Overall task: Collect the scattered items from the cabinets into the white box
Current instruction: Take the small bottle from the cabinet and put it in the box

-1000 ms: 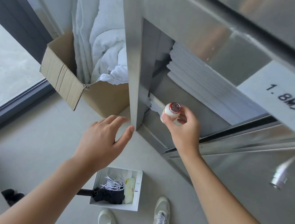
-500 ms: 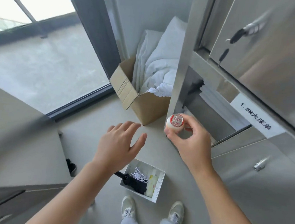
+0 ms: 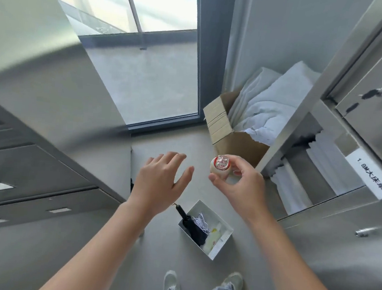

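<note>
While the person stands between 2 steel cabinets, the hazards read as follows. At far left, the left cabinet [image 3: 34,178] has its drawers shut and shows nothing to collect. Next, the left hand [image 3: 159,183] hangs in the air, empty, with fingers spread and relaxed. It is near the bottle but apart from it, so it offers no support should the bottle slip.

At centre, the small bottle [image 3: 220,166], pale with a red-printed cap facing up, is pinched between the thumb and fingertips of the right hand [image 3: 239,189]. It is outside the cabinet and high above the white box [image 3: 217,215], which sits on the floor [image 3: 153,267] just ahead of the shoes [image 3: 170,280].

The pinch is light and the bottle's body looks smooth and round, so 1 loosened finger would likely drop it. The white box holds a black folded umbrella [image 3: 192,227], a white cord [image 3: 201,222] and a pale yellow packet [image 3: 212,239], leaving little bare room. Released from this height, the bottle would probably bounce off the umbrella or rim and roll away. The umbrella's handle juts past the rim, and a knock there could shift the box.

At right stand a cardboard box [image 3: 231,143] of white linen [image 3: 268,105] and an open compartment [image 3: 335,156] of folded sheets [image 3: 296,187]. The steel post [image 3: 289,129] near the right hand could catch the knuckles on a hasty swing.
</note>
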Demonstrator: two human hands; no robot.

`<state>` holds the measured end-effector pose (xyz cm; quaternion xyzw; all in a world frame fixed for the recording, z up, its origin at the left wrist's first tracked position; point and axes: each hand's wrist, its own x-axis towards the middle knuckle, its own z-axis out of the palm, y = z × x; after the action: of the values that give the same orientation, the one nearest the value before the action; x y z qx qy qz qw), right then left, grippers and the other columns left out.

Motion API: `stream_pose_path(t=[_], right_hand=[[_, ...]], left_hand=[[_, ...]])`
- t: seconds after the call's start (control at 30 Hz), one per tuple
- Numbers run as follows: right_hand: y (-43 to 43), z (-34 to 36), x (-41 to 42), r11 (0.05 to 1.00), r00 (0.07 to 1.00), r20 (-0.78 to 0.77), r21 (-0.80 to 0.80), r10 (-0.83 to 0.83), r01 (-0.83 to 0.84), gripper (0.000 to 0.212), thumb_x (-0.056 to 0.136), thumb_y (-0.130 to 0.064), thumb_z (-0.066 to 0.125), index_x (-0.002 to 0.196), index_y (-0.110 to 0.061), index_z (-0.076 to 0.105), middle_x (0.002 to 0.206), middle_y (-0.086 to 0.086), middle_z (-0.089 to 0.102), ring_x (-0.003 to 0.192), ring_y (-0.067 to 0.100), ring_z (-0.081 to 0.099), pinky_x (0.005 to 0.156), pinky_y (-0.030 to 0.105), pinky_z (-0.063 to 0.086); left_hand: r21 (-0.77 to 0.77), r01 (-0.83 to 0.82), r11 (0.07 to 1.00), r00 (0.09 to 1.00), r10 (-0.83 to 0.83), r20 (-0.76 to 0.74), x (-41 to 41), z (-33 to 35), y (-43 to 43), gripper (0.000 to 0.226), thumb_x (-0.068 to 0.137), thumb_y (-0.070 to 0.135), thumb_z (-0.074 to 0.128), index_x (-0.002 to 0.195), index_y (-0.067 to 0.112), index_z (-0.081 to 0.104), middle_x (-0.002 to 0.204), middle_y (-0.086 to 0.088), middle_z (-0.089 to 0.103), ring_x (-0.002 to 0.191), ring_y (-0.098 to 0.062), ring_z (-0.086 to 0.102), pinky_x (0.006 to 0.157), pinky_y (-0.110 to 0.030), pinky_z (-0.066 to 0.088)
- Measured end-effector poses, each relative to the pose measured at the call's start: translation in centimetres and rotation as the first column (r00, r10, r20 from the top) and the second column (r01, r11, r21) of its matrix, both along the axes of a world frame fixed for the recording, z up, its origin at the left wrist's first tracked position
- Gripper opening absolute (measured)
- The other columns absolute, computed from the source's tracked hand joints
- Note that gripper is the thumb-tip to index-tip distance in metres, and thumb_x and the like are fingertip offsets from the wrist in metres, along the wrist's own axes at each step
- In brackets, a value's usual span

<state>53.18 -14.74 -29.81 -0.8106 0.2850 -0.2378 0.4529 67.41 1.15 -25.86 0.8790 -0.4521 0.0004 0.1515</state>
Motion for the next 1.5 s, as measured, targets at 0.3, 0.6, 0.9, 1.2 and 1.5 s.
stream_pose_path(t=[0.3,0.6,0.9,1.2,1.5], right_hand=[[7.3,-0.8,0.9,0.998,0.999,-0.027,0.062,-0.029,0.031,0.041,0.073,-0.058,0.079,0.108,-0.038,0.067,0.102,-0.024,0.071,0.100,0.002,0.064,0.086,0.023,0.051],[10.2,-4.1,-0.5,0.977,0.994,-0.110,0.213,-0.011,0.034,0.030,0.078,-0.039,0.086,0.103,-0.036,0.071,0.097,-0.025,0.072,0.097,0.000,0.065,0.087,0.024,0.050],[8.0,-13.6,-2.7,0.946,0.964,-0.264,0.310,-0.004,0.089,0.029,0.076,-0.036,0.085,0.101,-0.033,0.071,0.095,-0.021,0.073,0.095,-0.001,0.066,0.090,0.033,0.054],[6.2,-34.8,-6.8,0.896,0.910,-0.413,0.401,-0.011,0.193,0.032,0.077,-0.028,0.086,0.106,-0.027,0.072,0.098,-0.010,0.076,0.094,0.012,0.071,0.089,0.045,0.056],[3.9,-50.3,-7.5,0.879,0.879,-0.474,0.395,-0.053,0.266,0.034,0.076,-0.032,0.085,0.107,-0.027,0.071,0.098,-0.011,0.075,0.094,0.011,0.069,0.088,0.043,0.056]], left_hand=[[0.006,-0.037,0.999,0.997,0.037,-0.072,0.7,-1.8,7.8,0.046,0.098,0.050,0.039,0.121,0.019,0.063,0.117,0.003,0.068,0.102,-0.023,0.064,0.086,-0.037,0.046],[0.051,-0.044,0.998,0.991,0.049,-0.121,-1.3,-4.4,10.7,0.047,0.097,0.051,0.038,0.120,0.018,0.063,0.112,0.004,0.068,0.099,-0.022,0.064,0.086,-0.036,0.045],[0.137,-0.032,0.990,0.970,0.064,-0.237,-3.5,-13.4,8.7,0.043,0.097,0.050,0.039,0.117,0.020,0.063,0.111,0.005,0.067,0.100,-0.022,0.063,0.086,-0.037,0.045],[0.355,0.112,0.928,0.926,0.032,-0.375,-6.3,-34.2,5.6,0.044,0.098,0.052,0.038,0.119,0.020,0.061,0.109,0.001,0.065,0.101,-0.025,0.061,0.088,-0.039,0.042],[0.420,0.134,0.897,0.893,0.074,-0.444,-6.2,-50.9,2.8,0.045,0.098,0.053,0.036,0.116,0.020,0.061,0.106,0.000,0.066,0.098,-0.027,0.061,0.084,-0.036,0.042]])
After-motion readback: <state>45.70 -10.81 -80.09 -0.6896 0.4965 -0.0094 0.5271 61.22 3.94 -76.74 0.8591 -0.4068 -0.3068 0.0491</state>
